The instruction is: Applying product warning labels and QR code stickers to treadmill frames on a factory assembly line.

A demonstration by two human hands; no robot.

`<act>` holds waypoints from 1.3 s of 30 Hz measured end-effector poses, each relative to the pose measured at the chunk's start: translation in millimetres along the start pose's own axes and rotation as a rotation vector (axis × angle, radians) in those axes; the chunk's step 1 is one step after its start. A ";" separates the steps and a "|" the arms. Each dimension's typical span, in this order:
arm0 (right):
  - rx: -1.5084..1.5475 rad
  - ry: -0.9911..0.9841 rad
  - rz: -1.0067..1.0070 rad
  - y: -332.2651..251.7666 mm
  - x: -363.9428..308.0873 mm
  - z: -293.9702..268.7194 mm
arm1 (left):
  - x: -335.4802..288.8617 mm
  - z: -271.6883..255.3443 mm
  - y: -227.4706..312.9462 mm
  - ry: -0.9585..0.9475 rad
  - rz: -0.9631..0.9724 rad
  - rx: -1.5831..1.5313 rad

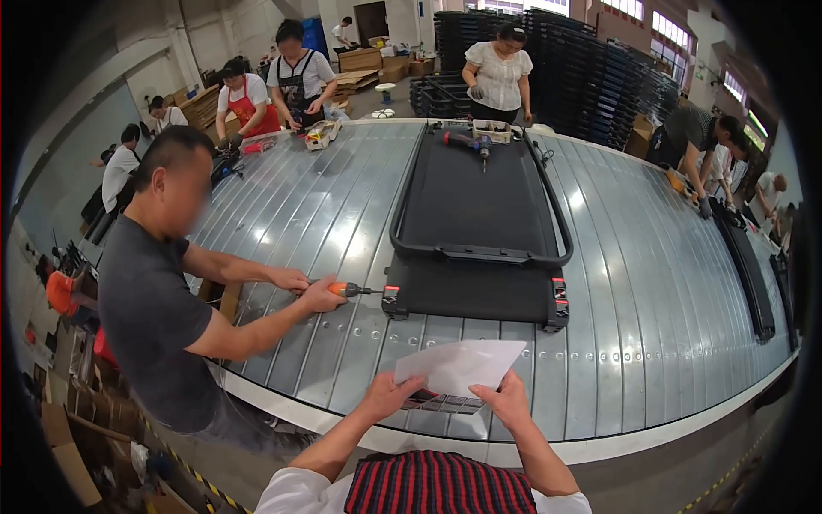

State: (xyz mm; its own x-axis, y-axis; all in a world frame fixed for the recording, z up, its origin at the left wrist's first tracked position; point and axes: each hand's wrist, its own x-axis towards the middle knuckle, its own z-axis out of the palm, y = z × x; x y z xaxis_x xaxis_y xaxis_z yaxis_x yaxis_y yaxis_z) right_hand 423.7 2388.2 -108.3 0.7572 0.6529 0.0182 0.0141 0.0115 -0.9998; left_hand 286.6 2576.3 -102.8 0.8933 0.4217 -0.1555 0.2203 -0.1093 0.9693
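A white paper sheet (462, 364) is held up in front of me, its far edge curled upward. At its near side shows a darker part with rows of rectangles (449, 403); whether it is a second sheet I cannot tell. My left hand (391, 396) pinches the sheet's left side, and my right hand (507, 401) grips its right side with the thumb on top. Just beyond the paper lies a black treadmill (479, 295) with red-and-white labelled end caps. A black frame tube (505, 257) runs across and around its deck.
The treadmill rests on a metal slat conveyor (591, 360). At my left, a co-worker (163, 283) presses an orange power drill (344, 289) against the left end cap. Another drill (479, 147) lies on the deck's far end. Other people stand along the far side; stacked black frames (582, 77) rise behind.
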 end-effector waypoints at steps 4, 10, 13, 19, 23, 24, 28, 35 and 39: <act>-0.013 0.016 0.139 9.9 16.7 20.5 | 5.8 -45.2 -15.0 -0.059 0.117 0.178; -0.183 0.346 -0.030 38.9 41.6 28.9 | 20.4 -96.4 -10.3 -0.206 0.265 0.397; -0.109 0.480 0.067 37.3 46.5 40.1 | 36.8 -115.1 -28.7 -0.257 0.330 0.482; -0.055 0.481 0.221 19.0 51.2 33.9 | 47.8 -116.5 -5.3 -0.473 0.232 0.323; -0.024 0.397 0.277 14.2 76.4 39.4 | 61.1 -127.5 -7.9 -0.646 0.097 0.415; -0.024 0.350 0.298 12.0 86.0 41.8 | 65.5 -128.9 -15.5 -0.621 0.187 0.528; -0.042 0.154 0.388 7.4 132.8 60.5 | 81.4 -129.8 -33.0 -0.678 0.139 0.785; 0.035 0.062 0.589 28.3 206.3 101.4 | 126.7 -129.4 -47.0 -0.455 0.409 1.014; 0.017 0.030 0.651 38.1 225.2 104.9 | 138.4 -126.8 -45.2 -0.372 0.512 0.973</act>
State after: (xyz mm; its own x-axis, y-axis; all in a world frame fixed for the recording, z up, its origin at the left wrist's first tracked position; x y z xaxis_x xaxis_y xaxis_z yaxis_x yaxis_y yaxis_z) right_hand 526.3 2615.2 -142.4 0.6253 0.5086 -0.5919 -0.4645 -0.3669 -0.8060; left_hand 350.5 2753.8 -144.0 0.9894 -0.1451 0.0093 -0.1365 -0.9043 0.4044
